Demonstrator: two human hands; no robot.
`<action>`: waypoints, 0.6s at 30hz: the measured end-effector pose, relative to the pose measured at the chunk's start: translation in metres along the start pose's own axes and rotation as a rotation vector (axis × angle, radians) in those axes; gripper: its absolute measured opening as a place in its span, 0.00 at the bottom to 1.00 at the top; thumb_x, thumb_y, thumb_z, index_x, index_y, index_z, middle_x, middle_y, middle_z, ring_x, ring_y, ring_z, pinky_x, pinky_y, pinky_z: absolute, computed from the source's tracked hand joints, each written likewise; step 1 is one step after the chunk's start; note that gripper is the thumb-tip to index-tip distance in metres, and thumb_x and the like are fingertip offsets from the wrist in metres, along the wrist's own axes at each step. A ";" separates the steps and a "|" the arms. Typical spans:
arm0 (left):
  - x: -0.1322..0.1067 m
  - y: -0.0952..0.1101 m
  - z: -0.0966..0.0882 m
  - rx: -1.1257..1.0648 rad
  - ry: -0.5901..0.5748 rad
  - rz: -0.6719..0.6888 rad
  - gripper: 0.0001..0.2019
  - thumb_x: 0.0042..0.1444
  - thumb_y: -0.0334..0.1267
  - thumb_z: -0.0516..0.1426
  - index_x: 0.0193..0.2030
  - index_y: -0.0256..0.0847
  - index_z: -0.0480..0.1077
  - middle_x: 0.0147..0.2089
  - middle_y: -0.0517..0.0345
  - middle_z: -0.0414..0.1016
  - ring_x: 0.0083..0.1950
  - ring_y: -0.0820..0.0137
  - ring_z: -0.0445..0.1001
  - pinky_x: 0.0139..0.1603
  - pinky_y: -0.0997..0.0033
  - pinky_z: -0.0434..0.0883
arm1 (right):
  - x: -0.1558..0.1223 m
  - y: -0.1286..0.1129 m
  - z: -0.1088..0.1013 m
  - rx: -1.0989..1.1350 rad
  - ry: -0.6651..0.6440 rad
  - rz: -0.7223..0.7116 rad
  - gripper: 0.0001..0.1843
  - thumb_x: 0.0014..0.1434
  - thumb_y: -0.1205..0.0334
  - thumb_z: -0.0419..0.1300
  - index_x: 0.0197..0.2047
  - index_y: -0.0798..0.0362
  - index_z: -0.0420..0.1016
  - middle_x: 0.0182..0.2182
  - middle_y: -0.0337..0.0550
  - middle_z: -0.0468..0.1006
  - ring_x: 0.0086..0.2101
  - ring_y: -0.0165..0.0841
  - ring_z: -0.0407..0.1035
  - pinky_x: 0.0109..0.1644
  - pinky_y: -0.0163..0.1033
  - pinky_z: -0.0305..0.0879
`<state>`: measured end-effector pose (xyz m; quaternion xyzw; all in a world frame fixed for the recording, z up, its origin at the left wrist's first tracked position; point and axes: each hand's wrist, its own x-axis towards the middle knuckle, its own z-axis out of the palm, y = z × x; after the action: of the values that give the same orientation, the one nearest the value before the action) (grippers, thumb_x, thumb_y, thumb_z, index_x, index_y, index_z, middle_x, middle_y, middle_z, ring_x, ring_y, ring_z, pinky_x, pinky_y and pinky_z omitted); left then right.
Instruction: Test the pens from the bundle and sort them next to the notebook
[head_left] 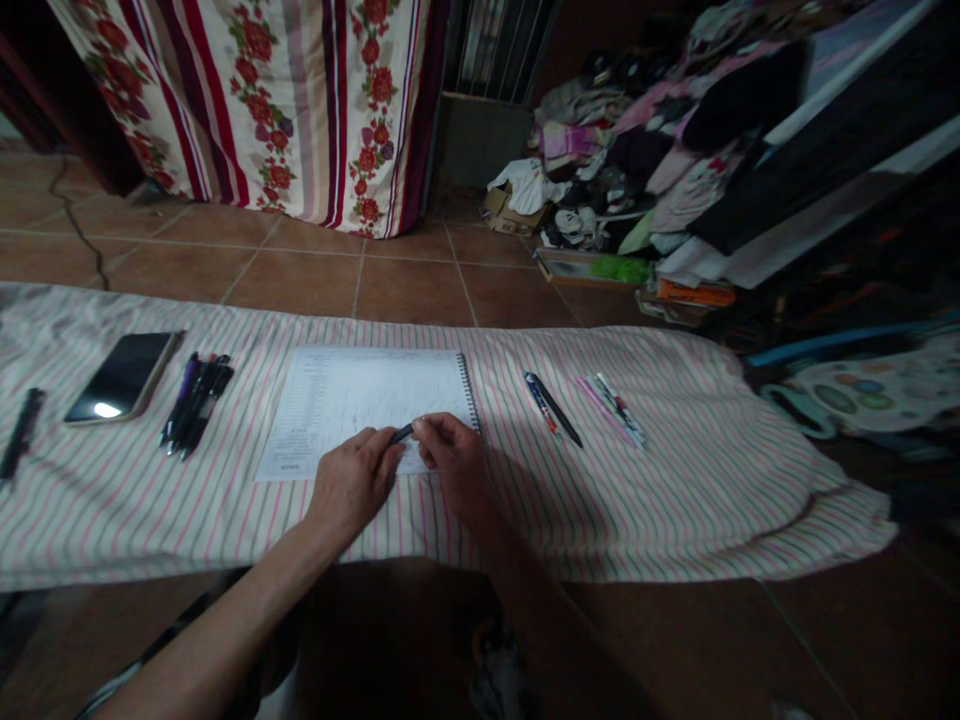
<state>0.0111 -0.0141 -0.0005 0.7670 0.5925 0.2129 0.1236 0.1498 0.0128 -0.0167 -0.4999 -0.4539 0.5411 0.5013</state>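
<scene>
My left hand [352, 480] and my right hand [454, 460] meet over the near edge of a spiral notebook [360, 400] lying on a striped cloth [675, 480]. Between them they pinch a dark pen [403, 433], each hand gripping one end with closed fingers. The notebook's open page is white with faint print down its left side. Its spiral binding runs along the right edge.
A phone [124, 376] and a bundle of dark pens [196, 402] lie left of the notebook, another dark pen [21, 432] at the far left. Two pens [553, 408] and two more [615, 408] lie to the right. Clothes pile [637, 150] at back right; floral curtain [300, 100] behind.
</scene>
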 end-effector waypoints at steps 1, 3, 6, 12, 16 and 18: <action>-0.001 0.000 0.001 0.042 0.018 0.016 0.15 0.62 0.40 0.45 0.44 0.38 0.69 0.32 0.55 0.72 0.32 0.68 0.71 0.30 0.71 0.64 | 0.000 0.000 0.000 0.007 -0.003 0.013 0.12 0.49 0.54 0.61 0.28 0.55 0.70 0.14 0.30 0.63 0.17 0.22 0.55 0.21 0.30 0.51; -0.002 0.000 0.002 0.092 0.048 0.046 0.16 0.62 0.40 0.43 0.43 0.37 0.70 0.31 0.55 0.71 0.31 0.68 0.71 0.29 0.71 0.63 | -0.001 -0.001 0.001 0.020 -0.006 0.033 0.12 0.48 0.55 0.62 0.27 0.55 0.70 0.14 0.30 0.63 0.16 0.22 0.54 0.20 0.30 0.51; -0.002 0.000 0.003 0.067 0.051 0.056 0.16 0.62 0.39 0.43 0.40 0.37 0.70 0.30 0.55 0.71 0.30 0.69 0.70 0.28 0.71 0.62 | -0.001 -0.001 0.001 -0.001 0.020 0.033 0.11 0.47 0.56 0.62 0.25 0.55 0.70 0.13 0.30 0.61 0.16 0.22 0.53 0.20 0.30 0.50; 0.000 0.002 0.000 -0.119 0.013 -0.015 0.14 0.60 0.39 0.46 0.35 0.37 0.71 0.29 0.56 0.71 0.30 0.69 0.71 0.30 0.72 0.61 | -0.002 0.000 0.001 -0.045 0.062 0.003 0.10 0.47 0.57 0.62 0.24 0.54 0.70 0.15 0.31 0.64 0.17 0.23 0.54 0.22 0.31 0.51; 0.001 0.002 0.000 -0.338 -0.034 -0.089 0.14 0.58 0.40 0.47 0.30 0.38 0.70 0.25 0.58 0.69 0.27 0.71 0.68 0.28 0.72 0.60 | -0.003 -0.001 0.001 -0.031 0.058 -0.025 0.09 0.47 0.56 0.62 0.25 0.54 0.70 0.15 0.31 0.63 0.18 0.23 0.54 0.23 0.31 0.52; 0.001 0.001 0.002 -0.499 -0.069 -0.155 0.15 0.58 0.42 0.48 0.28 0.38 0.69 0.21 0.62 0.64 0.23 0.74 0.64 0.25 0.74 0.58 | -0.003 -0.001 0.001 -0.020 0.037 -0.045 0.09 0.48 0.56 0.61 0.27 0.54 0.71 0.17 0.31 0.63 0.19 0.23 0.54 0.23 0.31 0.52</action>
<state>0.0128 -0.0135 -0.0020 0.6719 0.5741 0.3162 0.3450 0.1493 0.0096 -0.0150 -0.5047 -0.4610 0.5158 0.5164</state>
